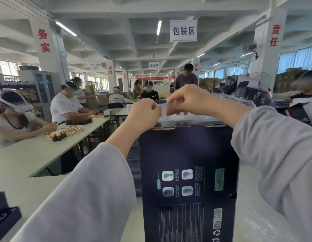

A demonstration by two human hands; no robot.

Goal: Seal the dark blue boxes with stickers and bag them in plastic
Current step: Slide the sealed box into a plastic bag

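The dark blue box stands upright directly below both hands. At its top edge the left hand pinches one edge of a clear plastic bag, and the right hand pinches the film just beside it, seemingly parting the bag's mouth. Bagging looks barely begun, since no film covers the box's near face, and I cannot tell whether a sticker already seals it. More dark boxes, low to the left of the left arm, probably still wait.

Both arms reach forward in grey sleeves. The left hand and right hand sit close together, fingers curled, pinching clear plastic.
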